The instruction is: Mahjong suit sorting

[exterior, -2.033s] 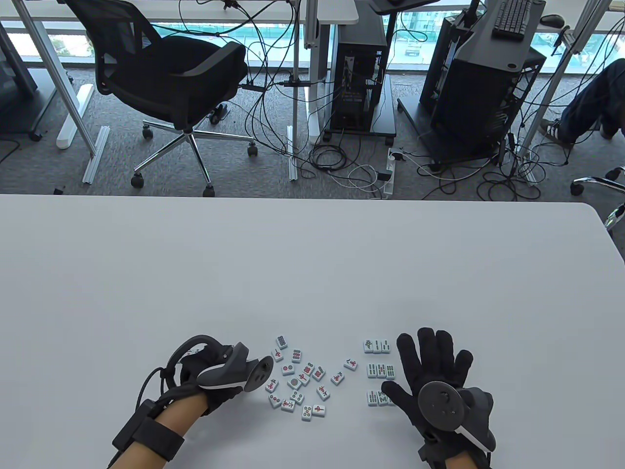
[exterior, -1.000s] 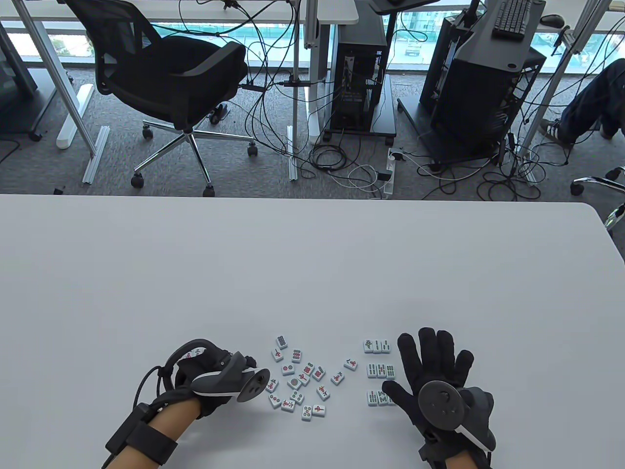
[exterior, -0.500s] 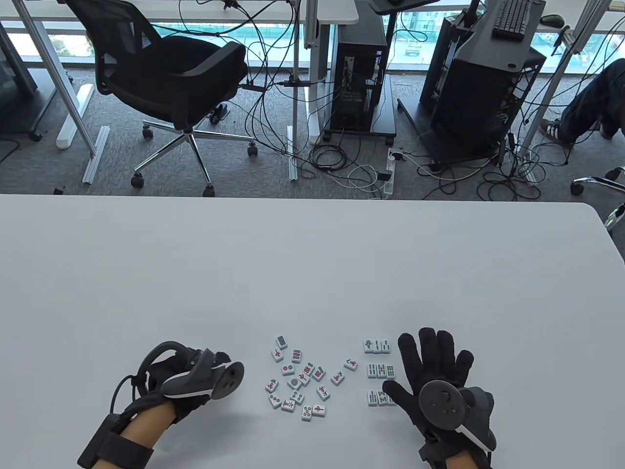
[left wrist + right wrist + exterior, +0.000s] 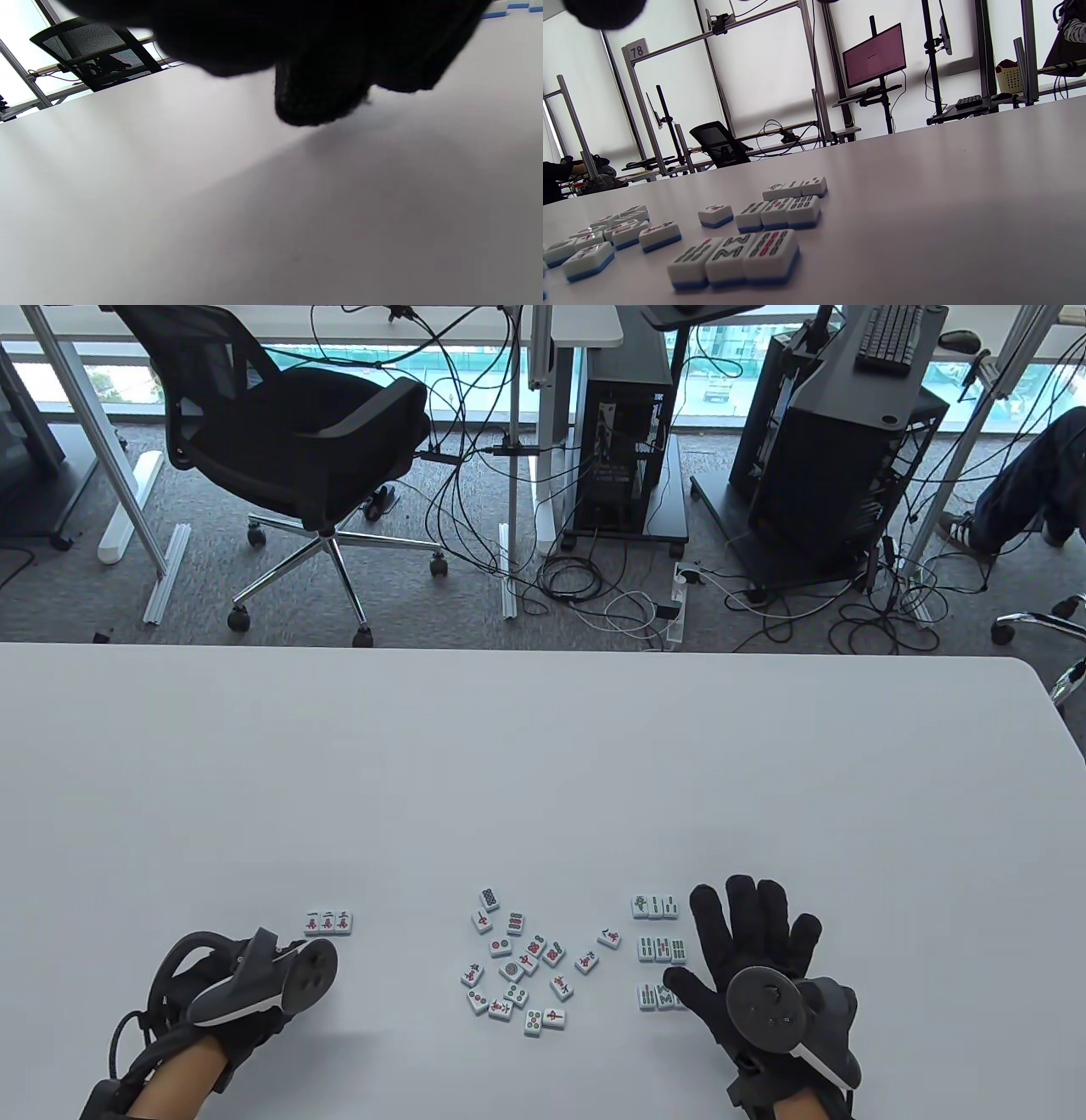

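Three red-marked character tiles (image 4: 328,922) lie in a row at the left. My left hand (image 4: 254,984) sits just below and left of them, apart from them. Its dark fingers (image 4: 314,97) hang over bare table and hold nothing. A loose cluster of mixed tiles (image 4: 517,963) lies in the middle. Three short rows of bamboo tiles (image 4: 660,950) lie to the right, also seen close up as bamboo rows (image 4: 778,214). My right hand (image 4: 751,942) lies flat beside them with fingers spread, its thumb next to the nearest row.
The white table (image 4: 543,763) stretches far beyond the tiles. Past its far edge stand an office chair (image 4: 297,441), computer towers (image 4: 624,441) and floor cables. The table's right corner (image 4: 1039,678) is rounded.
My left hand has drawn back leftward and toward the near edge, away from the middle cluster, uncovering the row of three character tiles. The right hand has not moved.
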The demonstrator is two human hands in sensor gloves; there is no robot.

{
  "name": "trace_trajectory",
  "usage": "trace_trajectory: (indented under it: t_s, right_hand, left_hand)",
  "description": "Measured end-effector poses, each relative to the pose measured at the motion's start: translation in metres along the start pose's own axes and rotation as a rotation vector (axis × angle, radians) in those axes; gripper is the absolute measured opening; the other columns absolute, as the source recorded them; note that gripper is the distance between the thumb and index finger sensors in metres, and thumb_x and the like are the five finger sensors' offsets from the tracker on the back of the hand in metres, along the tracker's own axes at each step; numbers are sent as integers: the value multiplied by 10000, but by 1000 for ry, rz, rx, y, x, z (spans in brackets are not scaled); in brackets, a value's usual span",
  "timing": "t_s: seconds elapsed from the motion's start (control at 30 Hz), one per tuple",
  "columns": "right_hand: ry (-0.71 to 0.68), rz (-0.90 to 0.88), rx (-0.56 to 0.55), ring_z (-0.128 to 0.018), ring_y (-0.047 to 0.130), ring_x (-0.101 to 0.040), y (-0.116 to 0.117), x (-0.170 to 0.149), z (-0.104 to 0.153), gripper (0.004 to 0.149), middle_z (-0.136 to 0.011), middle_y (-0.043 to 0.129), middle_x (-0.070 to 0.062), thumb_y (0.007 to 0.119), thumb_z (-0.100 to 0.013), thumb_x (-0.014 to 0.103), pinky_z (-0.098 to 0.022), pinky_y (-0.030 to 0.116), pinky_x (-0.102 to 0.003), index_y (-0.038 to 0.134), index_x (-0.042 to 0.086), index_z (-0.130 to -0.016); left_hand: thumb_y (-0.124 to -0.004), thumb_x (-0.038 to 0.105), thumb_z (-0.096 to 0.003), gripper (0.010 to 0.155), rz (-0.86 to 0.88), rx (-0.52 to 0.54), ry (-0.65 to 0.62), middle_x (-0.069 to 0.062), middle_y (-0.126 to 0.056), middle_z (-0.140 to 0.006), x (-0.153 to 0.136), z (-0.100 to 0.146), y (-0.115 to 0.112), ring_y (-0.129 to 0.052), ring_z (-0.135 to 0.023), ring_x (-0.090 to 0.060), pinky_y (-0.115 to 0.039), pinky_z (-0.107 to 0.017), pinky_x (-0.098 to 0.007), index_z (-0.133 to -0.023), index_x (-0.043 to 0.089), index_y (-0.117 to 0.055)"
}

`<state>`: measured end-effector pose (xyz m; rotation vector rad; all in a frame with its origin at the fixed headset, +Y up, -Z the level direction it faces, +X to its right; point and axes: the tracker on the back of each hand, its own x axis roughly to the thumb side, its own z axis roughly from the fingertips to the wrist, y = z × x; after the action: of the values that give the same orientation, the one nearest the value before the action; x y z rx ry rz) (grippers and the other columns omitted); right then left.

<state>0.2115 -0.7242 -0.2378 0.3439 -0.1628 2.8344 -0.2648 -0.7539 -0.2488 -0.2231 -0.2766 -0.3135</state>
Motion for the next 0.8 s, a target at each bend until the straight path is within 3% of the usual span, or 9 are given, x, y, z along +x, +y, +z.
trace_trajectory:
  t_s: [0.33,0.57,0.8]
  right_hand:
    - [-2,-7,-1,-1038,49,-453,0,0,0,827,-1180,112,-144,572,-459,666,-681,136,-741,168,335,-1101]
    - [-1,-5,1,-1039,53,-454,1,0,0,826,-1180,116,-144,573,-460,666,-681,138,-741,170,335,-1101]
    - [0,-6,2,-1039,55,-454,1,0,0,824,-1180,116,-144,573,-461,665,-681,140,-741,172,335,-1100]
  left_hand:
    - [-862,503,-316,646,-8,-36,15,137,-1003,-466,2,-3,-9,-969,-176,-85,-849,-247,-332,-886,222,-749]
    - [-869,526,-301,641,-34,44,1,130,-1011,-462,6,2,15,-971,-174,-93,-848,-246,-337,-877,260,-778]
    - [-849,543,-305,615,-60,157,-97,131,-1015,-433,41,-20,44,-966,-150,-94,-847,-229,-336,-842,246,-815]
